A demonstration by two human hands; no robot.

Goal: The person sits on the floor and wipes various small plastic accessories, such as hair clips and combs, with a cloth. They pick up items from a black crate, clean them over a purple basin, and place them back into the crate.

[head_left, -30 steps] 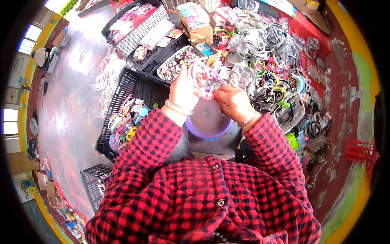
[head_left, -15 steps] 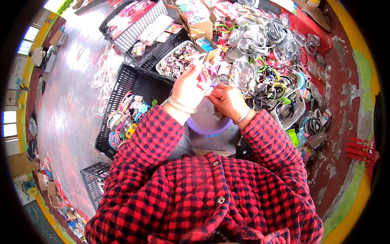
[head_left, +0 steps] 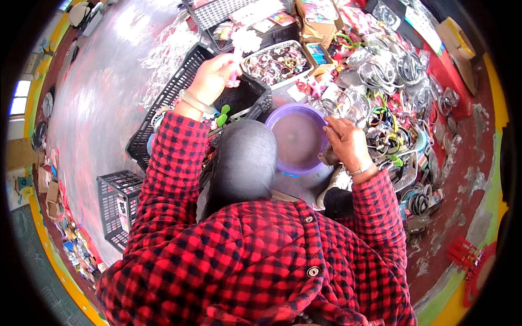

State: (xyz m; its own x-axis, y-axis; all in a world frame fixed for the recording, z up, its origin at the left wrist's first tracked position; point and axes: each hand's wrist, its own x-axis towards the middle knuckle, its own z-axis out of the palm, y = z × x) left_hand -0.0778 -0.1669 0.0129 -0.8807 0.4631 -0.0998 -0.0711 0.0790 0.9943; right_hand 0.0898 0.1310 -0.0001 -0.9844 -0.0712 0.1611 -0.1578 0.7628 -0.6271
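Observation:
My left hand [head_left: 213,81] is raised over the black crate [head_left: 179,73], its fingers closed on a pink headband [head_left: 234,76]. White, flower-like shapes [head_left: 246,41], washed out by the light, rise from its upper end. On the right, my right hand [head_left: 348,144] is at the edge of a purple basin [head_left: 273,117] of cloudy water. Its fingers are bent round a small, crumpled greyish cloth [head_left: 328,156]. My knee [head_left: 244,157] in dark trousers partly covers the crate.
A white basket [head_left: 272,81] of small hair accessories stands beyond the basin, beside a small box [head_left: 319,56] of blue items. Wrapped headbands [head_left: 375,70] heap up at the right. Another black crate [head_left: 117,204] stands at the left.
My left hand has moved left, away from the basin, with the headband. My right hand has shifted right, to the basin's edge. The hands are now wide apart, and the view has shifted.

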